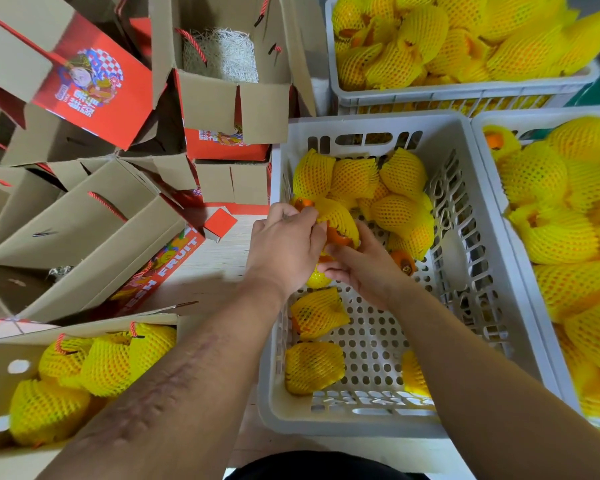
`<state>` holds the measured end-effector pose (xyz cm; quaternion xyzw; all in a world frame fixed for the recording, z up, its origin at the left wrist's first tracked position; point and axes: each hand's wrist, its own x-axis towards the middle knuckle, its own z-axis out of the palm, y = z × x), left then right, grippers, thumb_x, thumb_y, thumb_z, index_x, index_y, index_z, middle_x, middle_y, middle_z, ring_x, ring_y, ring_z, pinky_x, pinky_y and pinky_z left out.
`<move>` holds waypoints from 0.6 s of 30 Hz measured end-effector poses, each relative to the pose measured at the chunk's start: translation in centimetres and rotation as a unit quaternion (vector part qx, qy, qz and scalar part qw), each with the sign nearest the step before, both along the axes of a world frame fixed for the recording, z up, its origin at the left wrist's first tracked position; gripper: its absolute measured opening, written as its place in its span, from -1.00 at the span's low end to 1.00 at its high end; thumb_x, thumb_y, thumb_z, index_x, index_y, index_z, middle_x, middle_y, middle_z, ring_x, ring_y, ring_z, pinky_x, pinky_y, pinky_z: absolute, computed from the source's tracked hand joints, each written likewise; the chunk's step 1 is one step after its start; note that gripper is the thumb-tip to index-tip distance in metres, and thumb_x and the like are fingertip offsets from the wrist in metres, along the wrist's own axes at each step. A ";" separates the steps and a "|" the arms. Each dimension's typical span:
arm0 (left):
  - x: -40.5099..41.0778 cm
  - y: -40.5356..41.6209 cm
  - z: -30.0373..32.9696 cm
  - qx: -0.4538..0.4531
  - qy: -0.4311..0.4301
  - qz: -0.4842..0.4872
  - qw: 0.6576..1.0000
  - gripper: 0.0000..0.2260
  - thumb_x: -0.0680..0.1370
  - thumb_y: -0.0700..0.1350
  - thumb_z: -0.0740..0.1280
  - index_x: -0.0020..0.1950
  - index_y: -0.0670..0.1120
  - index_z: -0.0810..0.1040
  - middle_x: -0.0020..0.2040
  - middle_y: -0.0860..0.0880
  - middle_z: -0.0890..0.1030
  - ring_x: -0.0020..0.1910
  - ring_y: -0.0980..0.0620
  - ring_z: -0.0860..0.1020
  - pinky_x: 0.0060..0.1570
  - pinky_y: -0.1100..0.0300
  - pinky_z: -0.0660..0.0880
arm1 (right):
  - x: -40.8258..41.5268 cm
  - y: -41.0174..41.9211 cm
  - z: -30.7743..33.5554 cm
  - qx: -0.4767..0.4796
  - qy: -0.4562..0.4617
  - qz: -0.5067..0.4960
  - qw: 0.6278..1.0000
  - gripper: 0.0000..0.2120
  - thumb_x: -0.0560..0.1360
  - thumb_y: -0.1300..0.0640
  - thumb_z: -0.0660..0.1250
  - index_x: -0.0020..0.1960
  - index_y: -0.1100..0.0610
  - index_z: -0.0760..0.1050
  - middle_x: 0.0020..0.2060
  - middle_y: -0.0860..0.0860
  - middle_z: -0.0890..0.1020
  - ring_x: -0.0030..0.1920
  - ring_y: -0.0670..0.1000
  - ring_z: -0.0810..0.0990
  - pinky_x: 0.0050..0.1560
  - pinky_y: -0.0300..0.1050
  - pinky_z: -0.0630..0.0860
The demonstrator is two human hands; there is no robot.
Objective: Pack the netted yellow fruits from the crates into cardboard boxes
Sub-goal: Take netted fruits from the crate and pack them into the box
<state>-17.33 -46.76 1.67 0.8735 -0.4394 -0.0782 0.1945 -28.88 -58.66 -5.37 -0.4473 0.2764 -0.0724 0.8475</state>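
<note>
Pale floor packed tight with cardboard on the left and white plastic crates on the right. Middle crate [471, 209] is mostly emptied, perforated bottom showing, a cluster of netted yellow fruits at its far end and a few loose ones near its left wall. Both hands are inside it, close together over one netted fruit [338, 218] with orange skin showing at the net ends. Left hand [284, 244] has fingers curled round the fruit's left end, gripping it. Right hand [364, 268] comes in from below-right, fingers bent against the fruit's underside, holding it too; a second fruit looks tucked under the two hands but the grip on it is hidden, cannot tell. Loose fruit [317, 313] and another [314, 367] lie on the crate floor just beside the left wall, a partly hidden one [413, 374] near the right forearm. Far crate [465, 91] and right crate [510, 202] are heaped full of the same netted fruits. Open cardboard box [0, 375] at bottom left already holds several netted fruits, red cord handle draped over them. Upright empty box [229, 95] beyond has white shredded padding in the bottom. More empty boxes with red printed sides, one [84, 244] tipped over, lie stacked loosely around it
</note>
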 end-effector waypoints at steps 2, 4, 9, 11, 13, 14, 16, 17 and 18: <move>-0.1 0.2 0.0 0.000 -0.018 -0.020 1.000 -0.79 0.69 0.06 0.19 -0.09 0.03 0.48 -0.15 0.09 0.48 0.20 0.02 0.34 0.12 -0.04 0.37 | 0.5 0.2 -0.2 -0.005 0.021 -0.098 0.995 -0.45 0.47 0.13 0.54 0.37 -0.14 0.44 0.24 0.17 0.63 0.10 0.15 0.72 -0.01 -0.02 0.68; 0.0 0.3 0.1 0.019 -0.023 -0.041 0.999 -0.83 0.64 0.11 0.23 -0.05 0.09 0.54 -0.11 0.16 0.50 0.24 0.03 0.31 0.12 -0.02 0.34 | 0.7 0.0 -0.6 -0.017 0.024 -0.143 0.989 -0.36 0.42 0.15 0.54 0.42 -0.10 0.40 0.27 0.12 0.60 0.16 0.13 0.70 0.04 0.08 0.67; 0.3 0.4 0.7 0.049 0.002 -0.042 0.998 -0.34 0.40 0.13 0.38 0.49 0.19 0.30 0.46 0.13 0.36 0.46 0.04 0.23 0.39 -0.05 0.30 | -0.3 -1.1 0.3 -0.057 0.032 0.006 0.998 -0.50 0.39 -0.17 0.52 0.25 -0.04 0.53 -0.03 0.06 0.71 -0.12 0.08 0.67 -0.07 -0.03 0.66; 0.3 0.5 0.6 0.091 -0.067 -0.072 0.991 -0.18 0.42 0.14 0.40 0.62 0.24 0.11 0.59 0.16 0.25 0.53 0.01 0.15 0.48 -0.10 0.18 | -0.3 -1.1 0.5 -0.076 0.035 0.054 0.995 -0.57 0.42 -0.18 0.49 0.16 0.03 0.54 -0.19 0.03 0.67 -0.24 0.04 0.59 -0.22 -0.11 0.61; 0.3 0.4 0.4 0.088 -0.081 -0.074 0.990 -0.23 0.43 0.18 0.42 0.59 0.25 0.19 0.52 0.18 0.38 0.51 0.01 0.21 0.52 -0.14 0.14 | -0.1 -1.3 0.8 -0.067 0.026 0.059 0.996 -0.56 0.44 -0.20 0.46 0.15 0.07 0.54 -0.20 0.04 0.65 -0.25 0.04 0.57 -0.25 -0.12 0.59; 0.3 0.4 0.4 0.074 -0.068 -0.061 0.993 -0.28 0.41 0.23 0.42 0.54 0.24 0.27 0.43 0.16 0.46 0.47 0.01 0.27 0.51 -0.15 0.16 | -0.1 -1.5 1.1 -0.055 0.016 0.060 0.997 -0.50 0.44 -0.27 0.43 0.17 0.09 0.55 -0.17 0.06 0.65 -0.23 0.06 0.58 -0.24 -0.10 0.59; 0.2 0.2 0.3 0.032 -0.021 -0.018 0.999 -0.32 0.35 0.35 0.44 0.40 0.16 0.38 0.27 0.11 0.53 0.35 0.00 0.39 0.41 -0.11 0.31 | -0.1 -2.2 1.3 0.037 -0.002 0.022 0.999 -0.41 0.52 -0.37 0.27 0.22 0.11 0.59 -0.13 0.11 0.64 -0.20 0.09 0.59 -0.20 -0.05 0.58; 0.2 0.1 0.3 0.005 0.007 0.004 1.000 -0.32 0.32 0.37 0.47 0.35 0.13 0.40 0.21 0.09 0.53 0.29 -0.01 0.44 0.34 -0.08 0.39 | -0.1 -2.4 0.9 0.080 0.005 -0.022 0.997 -0.48 0.57 -0.29 0.20 0.20 0.12 0.59 -0.17 0.12 0.61 -0.22 0.10 0.57 -0.22 -0.04 0.55; 0.1 0.1 0.3 -0.019 0.034 0.021 0.999 -0.30 0.31 0.37 0.49 0.33 0.11 0.40 0.19 0.08 0.53 0.25 -0.02 0.47 0.27 -0.07 0.46 | -0.1 -2.6 0.4 0.047 0.030 -0.048 0.997 -0.62 0.61 -0.15 0.20 0.14 0.14 0.57 -0.22 0.12 0.58 -0.24 0.11 0.56 -0.25 -0.05 0.53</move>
